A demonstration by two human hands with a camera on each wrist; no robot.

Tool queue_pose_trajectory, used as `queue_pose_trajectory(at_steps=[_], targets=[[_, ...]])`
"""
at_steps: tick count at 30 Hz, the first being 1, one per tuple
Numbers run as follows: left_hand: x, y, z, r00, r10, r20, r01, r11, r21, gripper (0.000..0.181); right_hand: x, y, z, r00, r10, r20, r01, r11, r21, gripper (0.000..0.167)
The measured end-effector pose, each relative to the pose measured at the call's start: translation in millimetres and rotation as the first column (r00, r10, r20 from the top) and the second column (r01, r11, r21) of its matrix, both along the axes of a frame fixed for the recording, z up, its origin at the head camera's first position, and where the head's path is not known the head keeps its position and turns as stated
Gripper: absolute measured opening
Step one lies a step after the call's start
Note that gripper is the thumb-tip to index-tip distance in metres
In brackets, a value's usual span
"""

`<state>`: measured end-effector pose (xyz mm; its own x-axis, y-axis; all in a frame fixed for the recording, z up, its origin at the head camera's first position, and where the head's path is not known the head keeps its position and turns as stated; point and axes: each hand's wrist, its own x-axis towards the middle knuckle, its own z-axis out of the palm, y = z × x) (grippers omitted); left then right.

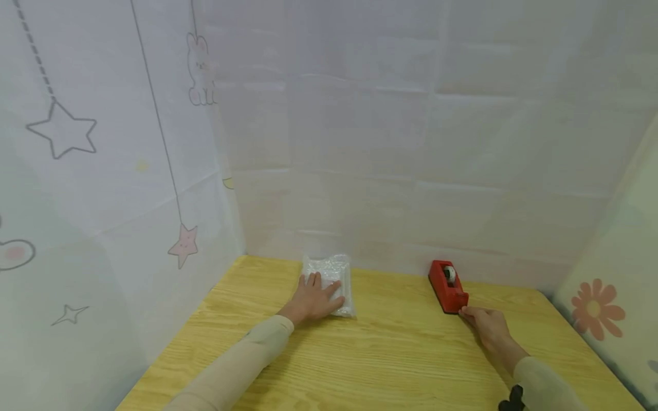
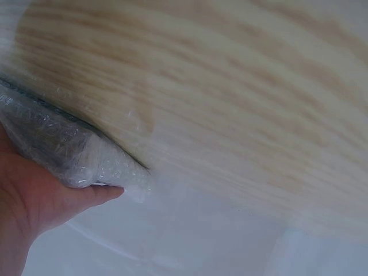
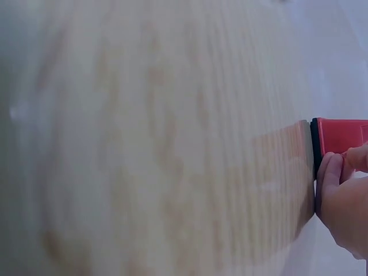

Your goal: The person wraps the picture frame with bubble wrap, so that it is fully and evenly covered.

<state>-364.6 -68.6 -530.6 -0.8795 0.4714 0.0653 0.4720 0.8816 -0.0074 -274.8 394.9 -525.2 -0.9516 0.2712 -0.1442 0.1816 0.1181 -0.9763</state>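
Observation:
A flat bubble-wrapped package [image 1: 346,285] lies toward the back of the table, left of centre. My left hand [image 1: 317,299] rests on top of it with fingers spread. Seen from the left wrist, the thumb stretches along the edge of the clear wrap [image 2: 63,144]. Farther right stands a red tape dispenser [image 1: 441,285] carrying a small roll of tape [image 1: 450,275]. At its near end, my right hand [image 1: 490,328] pinches thumb against fingertips by the cutter. The tape end between them is too small to make out. In the right wrist view, the fingertips touch the red body [image 3: 342,135].
The wood-grain table [image 1: 329,365] ends at a pale hanging sheet [image 1: 390,171] behind the package and dispenser. Printed sheets also flank it, with stars at left and a red flower [image 1: 593,309] at right. A small black object [image 1: 512,398] shows by the right sleeve.

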Motion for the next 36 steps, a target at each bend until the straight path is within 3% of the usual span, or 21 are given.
queue_pose_trajectory(at_steps=[10,18,21,28,32,36], targets=[[-5.7,1.4,-2.6,1.000,-0.010,0.010,0.010,1.000,0.015,0.085,-5.1,-2,-0.3,0.998,-0.055,0.012,0.055,0.998,-0.010,0.047],[1.1,3.6,7.3,1.000,-0.011,-0.002,0.011,1.000,0.001,0.079,-8.9,-2,-1.2,0.993,-0.121,-0.006,0.120,0.989,-0.085,0.012],[0.7,4.5,8.8,1.000,-0.007,-0.012,0.007,1.000,-0.004,0.078,-9.8,1,-3.0,0.991,-0.131,0.002,0.131,0.989,-0.075,0.014],[-2.7,3.8,-1.4,1.000,-0.004,0.004,0.004,1.000,-0.003,0.083,1.5,13,-10.6,1.000,0.012,-0.003,-0.013,0.994,-0.108,0.041],[-4.5,1.3,-6.0,1.000,0.000,-0.008,0.000,1.000,-0.011,0.086,10.1,17,-9.8,0.996,0.085,0.008,-0.085,0.996,0.012,0.038],[-4.8,0.5,-2.2,1.000,-0.001,-0.010,0.001,1.000,-0.023,0.085,17.4,18,-3.0,0.991,0.132,0.021,-0.133,0.984,0.118,0.033]])
